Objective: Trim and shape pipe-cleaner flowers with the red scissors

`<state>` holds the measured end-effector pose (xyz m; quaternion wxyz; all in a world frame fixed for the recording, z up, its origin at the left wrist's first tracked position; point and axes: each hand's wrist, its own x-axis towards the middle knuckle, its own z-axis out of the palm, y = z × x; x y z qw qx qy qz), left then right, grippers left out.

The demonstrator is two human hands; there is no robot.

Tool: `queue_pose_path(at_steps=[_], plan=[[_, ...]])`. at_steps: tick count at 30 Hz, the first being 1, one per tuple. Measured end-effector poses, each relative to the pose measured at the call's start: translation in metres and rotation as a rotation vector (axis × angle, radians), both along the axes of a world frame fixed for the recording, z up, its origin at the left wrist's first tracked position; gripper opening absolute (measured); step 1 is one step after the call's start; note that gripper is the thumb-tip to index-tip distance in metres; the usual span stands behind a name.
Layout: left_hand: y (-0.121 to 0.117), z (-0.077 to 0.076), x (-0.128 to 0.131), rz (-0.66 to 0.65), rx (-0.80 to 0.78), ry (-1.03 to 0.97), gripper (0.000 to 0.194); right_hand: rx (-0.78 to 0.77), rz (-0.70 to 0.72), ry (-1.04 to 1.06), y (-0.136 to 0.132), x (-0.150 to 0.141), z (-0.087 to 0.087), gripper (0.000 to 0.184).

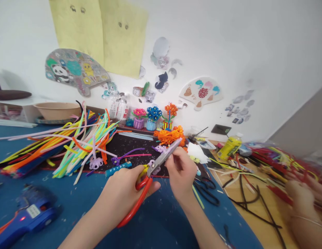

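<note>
My left hand (123, 190) is closed around a pair of scissors (140, 204) with red handles, their grey blades pointing up and to the right. At the blades, my right hand (182, 169) pinches a light purple pipe cleaner (178, 141); its fingertips are close to the metal. Part of a pale purple looped pipe-cleaner flower (156, 170) shows behind the blades, and I cannot tell what supports it. Left of my hands lie another pale purple flower (96, 162) with a stem, a darker purple piece (115, 160) and a blue tube (118, 169).
A large pile of coloured pipe cleaners (70, 145) spreads at left, behind a blue glue gun (33, 211) with a lit red light. Potted pipe-cleaner flowers (154, 117) and orange loops (171, 135) stand along the wall. Black scissors (206, 192) lie right; another person's hands (302, 193) work there.
</note>
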<state>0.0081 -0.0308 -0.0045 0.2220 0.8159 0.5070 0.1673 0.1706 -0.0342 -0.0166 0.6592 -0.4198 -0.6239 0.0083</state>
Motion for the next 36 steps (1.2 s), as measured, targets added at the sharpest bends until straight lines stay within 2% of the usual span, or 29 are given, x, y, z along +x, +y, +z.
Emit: queue_pose_path(at_steps=[5,10,19,25,36], plan=[[0.0005,0.0023,-0.0043,0.012,0.046,-0.024,0.039,-0.034,0.051,0.032,0.0007,0.0010,0.0016,0.015],[-0.0001,0.0053,-0.0037,-0.013,0.020,-0.051,0.043,-0.093,0.083,0.087,0.0007,0.0020,0.0032,0.016],[0.0015,0.0053,-0.0040,-0.016,-0.005,-0.065,0.045,-0.109,0.100,0.051,0.0014,0.0053,0.0041,0.015],[0.0033,0.0056,-0.0083,-0.046,-0.084,-0.104,0.044,-0.116,0.086,0.034,0.0003,0.0046,0.0060,0.016],[0.0058,0.0045,-0.0076,-0.030,-0.080,-0.084,0.042,-0.099,0.108,0.045,0.0009,0.0061,0.0064,0.016]])
